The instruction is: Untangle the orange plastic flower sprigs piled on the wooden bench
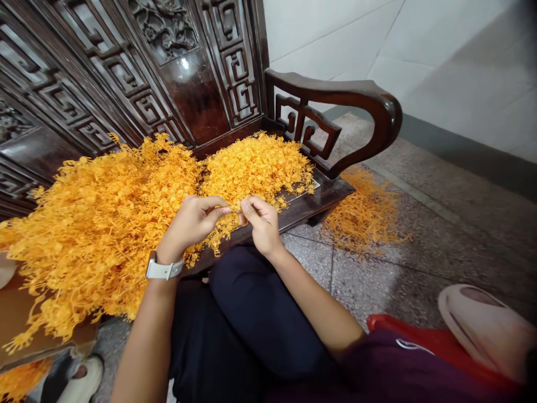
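Note:
My left hand (pixel 197 221), with a pale-strapped watch (pixel 165 270) on its wrist, is closed in a pinch at the front of the bench. Facing it, my right hand (pixel 263 226) also pinches, its thumb pressed on the bent fingers. Between the fingertips is a small yellow plastic piece, mostly hidden by the fingers. Left of my hands spreads a large heap of yellow branching plastic pieces (pixel 104 218) with frilled ends. Just beyond my hands lies a smaller, denser heap of short yellow plastic pieces (pixel 255 165).
A dark carved wooden bench (pixel 293 215) carries the heaps, its curved armrest (pixel 364 95) at the right. Thin orange strands (pixel 363 215) lie piled on the stone floor. A cardboard box (pixel 25 313) stands lower left. Pale slippers (pixel 482 319) and a red object (pixel 419 336) are lower right.

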Action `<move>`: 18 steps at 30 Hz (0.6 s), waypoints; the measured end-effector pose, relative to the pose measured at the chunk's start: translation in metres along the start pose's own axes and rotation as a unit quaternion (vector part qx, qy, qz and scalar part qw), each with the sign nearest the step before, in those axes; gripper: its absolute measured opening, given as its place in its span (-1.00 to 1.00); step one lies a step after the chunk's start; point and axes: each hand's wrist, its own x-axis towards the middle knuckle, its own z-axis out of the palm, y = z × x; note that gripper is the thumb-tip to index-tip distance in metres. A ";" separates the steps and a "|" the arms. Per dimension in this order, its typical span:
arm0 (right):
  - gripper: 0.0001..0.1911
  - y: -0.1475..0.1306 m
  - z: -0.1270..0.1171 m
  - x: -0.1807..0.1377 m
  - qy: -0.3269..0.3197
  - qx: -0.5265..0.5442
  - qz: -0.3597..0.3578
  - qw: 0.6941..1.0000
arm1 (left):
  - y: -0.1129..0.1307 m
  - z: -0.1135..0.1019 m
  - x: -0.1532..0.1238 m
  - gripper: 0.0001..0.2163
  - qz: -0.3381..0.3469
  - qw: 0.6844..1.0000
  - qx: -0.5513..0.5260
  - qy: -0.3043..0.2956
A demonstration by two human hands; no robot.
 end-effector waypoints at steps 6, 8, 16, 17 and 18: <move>-0.49 -0.014 0.005 -0.010 -0.094 -0.117 -0.080 0.985 | -0.027 -0.010 -0.009 -0.84 -0.003 0.989 0.120 0.086; -0.57 -0.031 0.003 -0.013 -0.186 -0.083 -0.122 0.971 | -0.048 -0.013 -0.014 -0.83 -0.055 0.970 0.175 0.161; -0.75 -0.079 0.017 -0.003 -0.910 0.044 -0.115 0.397 | -0.075 -0.003 -0.025 -0.70 -0.136 0.964 0.106 0.201; -0.67 -0.076 0.020 0.004 -0.879 -0.066 -0.181 0.436 | -0.072 -0.002 -0.024 -0.69 -0.134 0.966 0.101 0.196; -0.57 -0.072 0.022 0.013 -0.796 -0.214 -0.279 0.493 | -0.070 -0.002 -0.023 -0.69 -0.132 0.968 0.096 0.192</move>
